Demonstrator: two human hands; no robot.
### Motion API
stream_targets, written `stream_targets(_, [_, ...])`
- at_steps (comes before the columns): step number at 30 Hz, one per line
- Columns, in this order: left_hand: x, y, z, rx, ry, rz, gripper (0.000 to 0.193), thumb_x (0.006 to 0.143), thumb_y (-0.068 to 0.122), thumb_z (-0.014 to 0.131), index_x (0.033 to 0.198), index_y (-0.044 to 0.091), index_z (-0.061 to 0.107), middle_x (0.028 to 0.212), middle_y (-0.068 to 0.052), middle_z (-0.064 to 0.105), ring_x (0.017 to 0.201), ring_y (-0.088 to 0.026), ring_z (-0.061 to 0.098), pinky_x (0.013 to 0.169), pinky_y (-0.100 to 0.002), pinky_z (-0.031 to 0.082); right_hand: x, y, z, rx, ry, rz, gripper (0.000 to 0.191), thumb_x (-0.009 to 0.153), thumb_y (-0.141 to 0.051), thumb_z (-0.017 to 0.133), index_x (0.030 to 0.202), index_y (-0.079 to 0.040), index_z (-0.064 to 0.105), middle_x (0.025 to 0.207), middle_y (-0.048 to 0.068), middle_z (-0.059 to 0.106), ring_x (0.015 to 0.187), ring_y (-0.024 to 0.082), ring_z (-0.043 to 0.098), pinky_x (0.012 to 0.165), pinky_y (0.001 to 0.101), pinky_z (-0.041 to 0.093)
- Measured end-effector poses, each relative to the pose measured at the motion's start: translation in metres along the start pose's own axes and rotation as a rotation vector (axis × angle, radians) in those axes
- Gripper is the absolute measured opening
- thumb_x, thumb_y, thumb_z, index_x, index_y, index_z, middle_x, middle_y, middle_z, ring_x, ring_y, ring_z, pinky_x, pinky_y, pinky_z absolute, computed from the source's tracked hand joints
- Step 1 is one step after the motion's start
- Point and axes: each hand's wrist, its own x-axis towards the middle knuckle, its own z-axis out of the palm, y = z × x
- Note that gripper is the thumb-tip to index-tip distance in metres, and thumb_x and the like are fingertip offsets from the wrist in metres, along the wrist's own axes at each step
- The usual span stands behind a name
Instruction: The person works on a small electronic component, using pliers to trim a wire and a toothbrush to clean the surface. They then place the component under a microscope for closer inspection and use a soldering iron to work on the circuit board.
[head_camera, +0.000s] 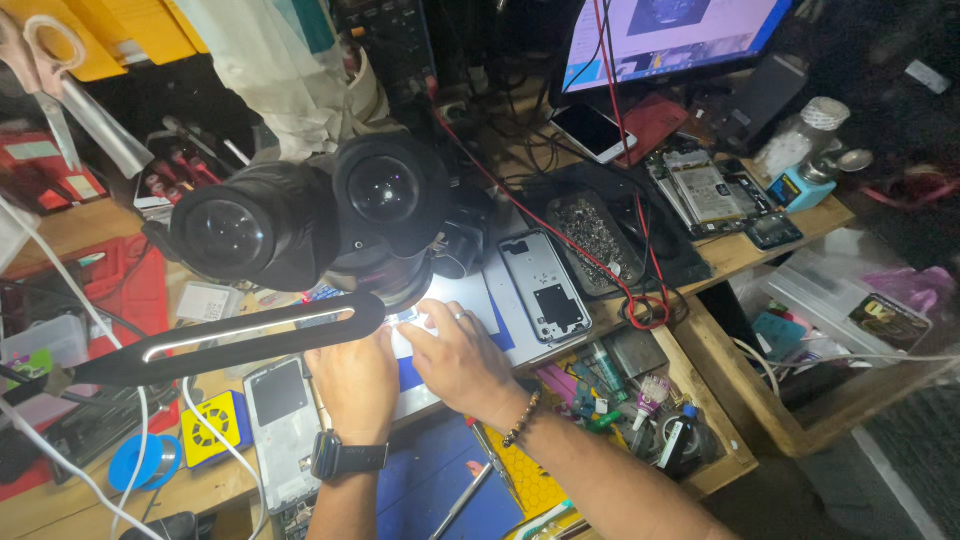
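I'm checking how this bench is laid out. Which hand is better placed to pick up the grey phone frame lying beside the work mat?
Probably the right hand: the grey phone frame lies just to its right, nothing between. The left hand would have to cross over the right hand.

Your left hand (352, 385) lies back-up, fingers curled forward and hidden at the tips, its wrist straight below it. Your right hand (455, 355) sits just beside it, almost touching, fingers bent and pinched forward, the forearm running off to the lower right.
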Motion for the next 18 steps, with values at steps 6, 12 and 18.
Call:
stream_targets(6, [-0.0001,0.0001,-0.0032,-0.031,-0.016,0.006,0.021,0.085,0.01,0.071,0.106,0.006,0.072,0.105,-0.013,0.07,0.103,-0.036,0.064,0.091,-0.05,0.042,-0.0022,0.0022,0.0024,0.019,0.009,0.003,0.035,0.085,-0.012,0.067,0.119,-0.012,0.07,0.122,0.013,0.061,0.106,0.03,0.062,0.091,0.0444,0.051])
stream_targets(12, [0.0027,0.0,-0.0048,-0.034,-0.026,0.03,0.019,0.086,0.008,0.072,0.105,0.004,0.072,0.106,-0.016,0.07,0.105,-0.038,0.064,0.095,-0.052,0.043,-0.0015,0.0061,0.0059,0.011,0.018,-0.004,0.034,0.085,-0.013,0.068,0.119,-0.012,0.07,0.122,0.012,0.062,0.106,0.03,0.062,0.09,0.0444,0.052])
stream_targets(18, [0.0022,0.001,-0.0082,-0.061,-0.016,0.05,0.02,0.084,0.007,0.072,0.103,0.003,0.071,0.106,-0.017,0.07,0.105,-0.04,0.063,0.094,-0.053,0.043,-0.0036,0.0045,0.0058,0.011,0.013,-0.005,0.034,0.084,-0.012,0.069,0.119,-0.012,0.07,0.121,0.012,0.062,0.104,0.029,0.062,0.09,0.044,0.052])
